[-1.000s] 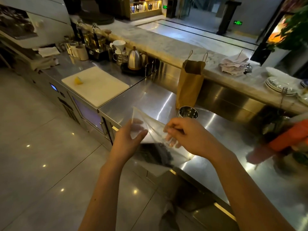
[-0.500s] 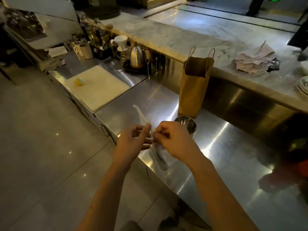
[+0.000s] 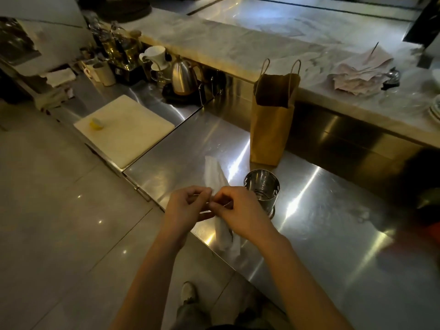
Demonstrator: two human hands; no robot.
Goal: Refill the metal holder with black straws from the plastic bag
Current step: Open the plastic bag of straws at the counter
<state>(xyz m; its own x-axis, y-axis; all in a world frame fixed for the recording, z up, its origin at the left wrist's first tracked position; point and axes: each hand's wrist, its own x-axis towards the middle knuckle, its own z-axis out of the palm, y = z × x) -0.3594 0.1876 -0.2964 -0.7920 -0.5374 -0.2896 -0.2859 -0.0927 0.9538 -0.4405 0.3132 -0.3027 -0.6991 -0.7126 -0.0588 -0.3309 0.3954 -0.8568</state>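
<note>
A clear plastic bag (image 3: 214, 175) is pinched between my two hands above the steel counter's front edge. Its top end sticks up behind my fingers and its lower end hangs below them. My left hand (image 3: 188, 208) and my right hand (image 3: 240, 213) grip it side by side, fingertips almost touching. The black straws do not show clearly through the plastic. The round metal holder (image 3: 262, 189) stands upright on the counter just right of my right hand, open top up, nothing sticking out of it.
A brown paper bag (image 3: 271, 120) stands behind the holder. A white cutting board (image 3: 128, 129) with a small yellow piece lies at the left. Kettle (image 3: 183, 77), cups and brewing gear sit at the back left. Crumpled papers (image 3: 359, 72) lie on the marble ledge.
My hands have drawn together, bunching the bag that was spread wide a second ago. The view has tilted down and closer to the counter.
</note>
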